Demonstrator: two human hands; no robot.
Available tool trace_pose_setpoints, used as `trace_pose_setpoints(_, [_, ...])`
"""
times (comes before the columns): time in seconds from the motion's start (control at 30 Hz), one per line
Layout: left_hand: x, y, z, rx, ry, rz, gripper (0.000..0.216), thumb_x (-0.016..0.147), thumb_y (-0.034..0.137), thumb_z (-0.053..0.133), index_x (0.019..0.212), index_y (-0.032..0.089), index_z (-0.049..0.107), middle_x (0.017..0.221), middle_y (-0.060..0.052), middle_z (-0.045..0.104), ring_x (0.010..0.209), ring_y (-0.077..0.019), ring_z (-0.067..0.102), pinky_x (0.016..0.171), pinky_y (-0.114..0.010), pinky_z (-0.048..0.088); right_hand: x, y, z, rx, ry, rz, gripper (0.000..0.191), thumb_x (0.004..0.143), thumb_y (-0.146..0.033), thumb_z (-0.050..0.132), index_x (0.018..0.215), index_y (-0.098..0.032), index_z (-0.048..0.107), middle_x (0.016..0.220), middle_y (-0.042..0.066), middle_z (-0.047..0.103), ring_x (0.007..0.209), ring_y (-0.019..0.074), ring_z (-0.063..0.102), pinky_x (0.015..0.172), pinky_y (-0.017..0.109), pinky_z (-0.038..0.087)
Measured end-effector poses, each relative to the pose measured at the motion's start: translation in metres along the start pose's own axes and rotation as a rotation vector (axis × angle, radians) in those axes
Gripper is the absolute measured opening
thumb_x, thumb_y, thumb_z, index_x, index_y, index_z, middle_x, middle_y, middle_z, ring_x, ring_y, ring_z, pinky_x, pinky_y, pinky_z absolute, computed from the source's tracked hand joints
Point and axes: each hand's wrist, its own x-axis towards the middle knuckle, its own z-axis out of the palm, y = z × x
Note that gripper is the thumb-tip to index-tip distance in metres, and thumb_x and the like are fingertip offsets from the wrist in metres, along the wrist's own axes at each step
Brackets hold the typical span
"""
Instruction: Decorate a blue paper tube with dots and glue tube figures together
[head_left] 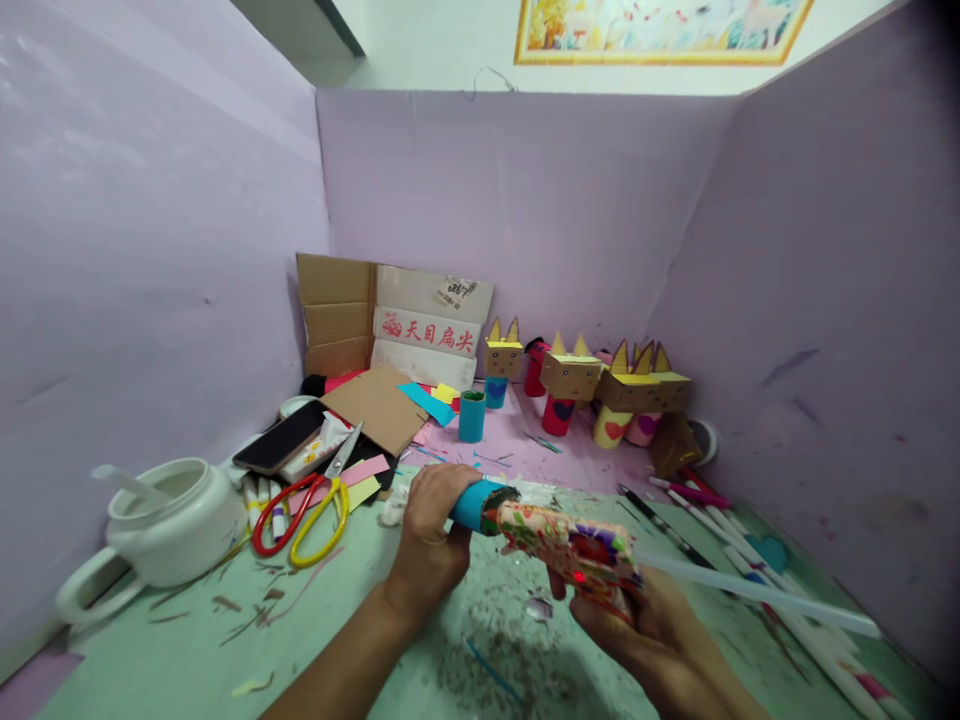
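My left hand (433, 530) is wrapped round a blue paper tube (475, 505), held on its side above the green mat. My right hand (637, 630) grips a flower-patterned hot glue gun (566, 542) with a small red light on. A long translucent glue stick (757, 588) runs out of its back to the right. The gun's front end meets the dark open end of the tube; whether the nozzle touches it is hidden. Beyond my hands, another blue paper tube (471, 418) stands upright.
Scissors (322, 500), a phone (279, 438) and a white teapot (176, 520) lie to the left. Box-headed cardboard figures (571, 380) stand at the back right. Several markers (780, 580) line the right side. Scraps litter the green mat (360, 640); lilac panels (525, 190) enclose three sides.
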Motion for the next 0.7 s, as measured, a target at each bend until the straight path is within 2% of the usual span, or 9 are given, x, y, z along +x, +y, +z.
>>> trace_pose_setpoints(0.47, [0.0023, 0.0033, -0.0014, 0.027, 0.005, 0.014, 0.036, 0.076, 0.002, 0.052, 0.104, 0.022, 0.062, 0.097, -0.007, 0.071, 0.093, -0.0230, 0.066, 0.084, -0.041, 0.050, 0.0032, 0.0010, -0.0017, -0.043, 0.009, -0.026, 0.041, 0.077, -0.059, 0.060, 0.073, -0.020, 0.068, 0.070, 0.005, 0.062, 0.067, 0.0216, 0.056, 0.060, 0.029, 0.046])
trace_pose_setpoints(0.7, [0.0008, 0.0026, -0.0013, 0.019, -0.004, 0.017, 0.041, 0.074, -0.002, 0.052, 0.105, 0.022, 0.061, 0.100, -0.005, 0.071, 0.096, -0.0214, 0.064, 0.087, -0.039, 0.049, 0.0017, 0.0031, 0.0023, 0.026, 0.031, -0.021, 0.039, 0.077, -0.058, 0.061, 0.072, -0.020, 0.067, 0.071, 0.005, 0.063, 0.069, 0.0218, 0.056, 0.062, 0.030, 0.046])
